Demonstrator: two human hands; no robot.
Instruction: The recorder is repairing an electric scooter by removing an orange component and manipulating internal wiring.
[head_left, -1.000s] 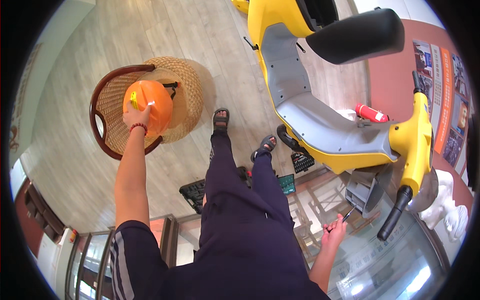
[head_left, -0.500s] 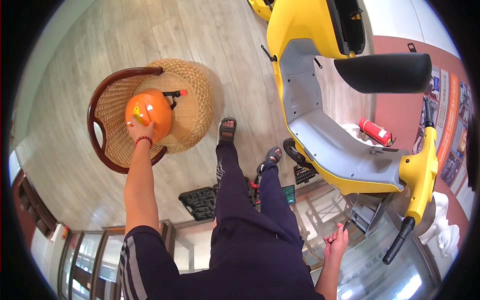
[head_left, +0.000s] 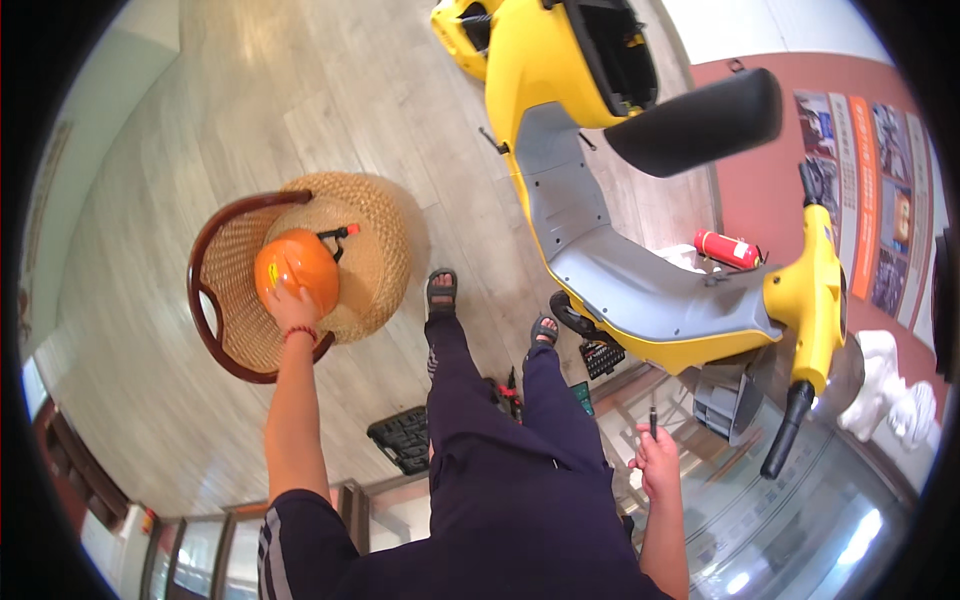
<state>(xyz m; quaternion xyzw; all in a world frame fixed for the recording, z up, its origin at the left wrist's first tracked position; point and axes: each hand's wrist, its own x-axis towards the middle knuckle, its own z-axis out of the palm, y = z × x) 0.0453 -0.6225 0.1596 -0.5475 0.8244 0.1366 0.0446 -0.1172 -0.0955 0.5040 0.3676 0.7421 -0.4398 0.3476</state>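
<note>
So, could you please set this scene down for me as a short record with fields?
Left grip: on the orange helmet, fingers spread over its shell
Right grip: holding a slim dark tool
Helmet location: woven chair with brown wooden rail
Right side: yellow scooter, black seat
Beyond scooter: red fire extinguisher
Floor: black case

helmet [head_left: 312, 258]: glossy orange, marked by a yellow patch; strap [head_left: 337, 243] black, tipped with red. wicker chair [head_left: 380, 290]: straw-tan weave, edged in reddish-brown. slim tool [head_left: 653, 422]: dark. scooter [head_left: 550, 60]: yellow shell; footwell [head_left: 640, 290] grey, seat [head_left: 700, 125] black. bracelet [head_left: 300, 331] red. dark sleeve [head_left: 318, 535] striped in grey. extinguisher [head_left: 722, 249] red, white-labelled.
</note>
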